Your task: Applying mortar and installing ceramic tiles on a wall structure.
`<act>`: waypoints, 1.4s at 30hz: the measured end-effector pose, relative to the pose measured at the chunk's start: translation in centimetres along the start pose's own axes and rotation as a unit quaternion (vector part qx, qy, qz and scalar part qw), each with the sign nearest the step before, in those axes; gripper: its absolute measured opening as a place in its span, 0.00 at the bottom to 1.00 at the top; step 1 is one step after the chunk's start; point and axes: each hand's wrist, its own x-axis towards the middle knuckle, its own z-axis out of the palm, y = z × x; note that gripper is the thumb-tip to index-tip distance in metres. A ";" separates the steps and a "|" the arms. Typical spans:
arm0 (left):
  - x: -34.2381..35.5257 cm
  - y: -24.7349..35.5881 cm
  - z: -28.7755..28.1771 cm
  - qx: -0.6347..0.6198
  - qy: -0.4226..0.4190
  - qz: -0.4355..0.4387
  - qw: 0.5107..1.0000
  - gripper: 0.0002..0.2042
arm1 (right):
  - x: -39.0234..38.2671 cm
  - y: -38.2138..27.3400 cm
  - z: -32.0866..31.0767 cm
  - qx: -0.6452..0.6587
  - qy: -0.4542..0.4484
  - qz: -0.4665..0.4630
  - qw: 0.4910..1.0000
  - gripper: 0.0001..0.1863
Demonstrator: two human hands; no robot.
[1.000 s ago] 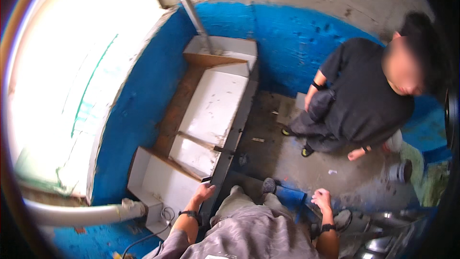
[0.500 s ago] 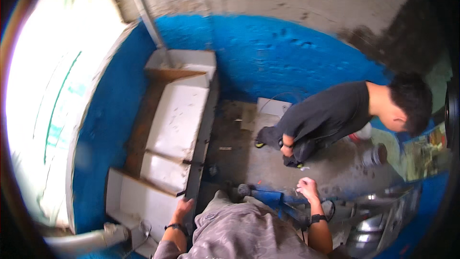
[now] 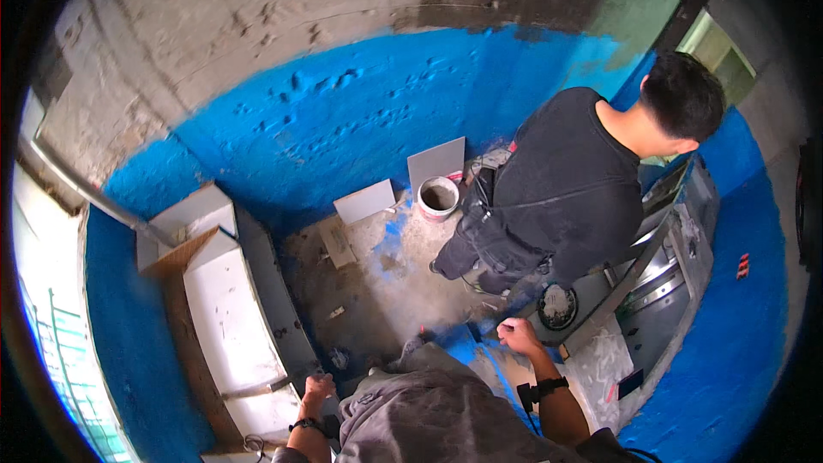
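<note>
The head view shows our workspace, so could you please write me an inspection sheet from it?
Surface: concrete floor, stained with blue in places.
Job's things: white trough nearest the left hand; round dark-rimmed item beyond the right hand.
Clutter: white bucket, pale panels, small pale scrap.
Hands: both loosely curled; whether either holds anything cannot be told.
Cables: thin looped cable by the trough's near end.
Surroundings: blue-painted wall, grey above; metal structure; person in dark clothing beside it.
</note>
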 end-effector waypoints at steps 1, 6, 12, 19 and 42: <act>1.6 2.2 1.1 -0.048 -0.056 0.027 0.997 0.13 | 0.6 0.3 -0.6 0.002 0.011 -0.008 1.000 0.09; 8.5 11.5 8.5 0.182 0.017 0.038 0.982 0.10 | 3.5 2.6 -3.1 -0.031 0.060 -0.036 0.997 0.15; 18.4 20.1 16.0 0.199 -0.039 0.030 0.979 0.10 | 9.4 5.6 -4.3 -0.064 0.081 0.020 0.994 0.18; 34.2 35.5 26.9 0.281 0.008 0.129 0.951 0.11 | 22.6 8.6 -6.7 -0.153 0.072 0.083 0.982 0.19; 35.6 80.5 115.3 0.403 0.315 0.856 0.079 0.28 | 63.4 17.3 -49.6 0.022 0.148 0.070 0.986 0.21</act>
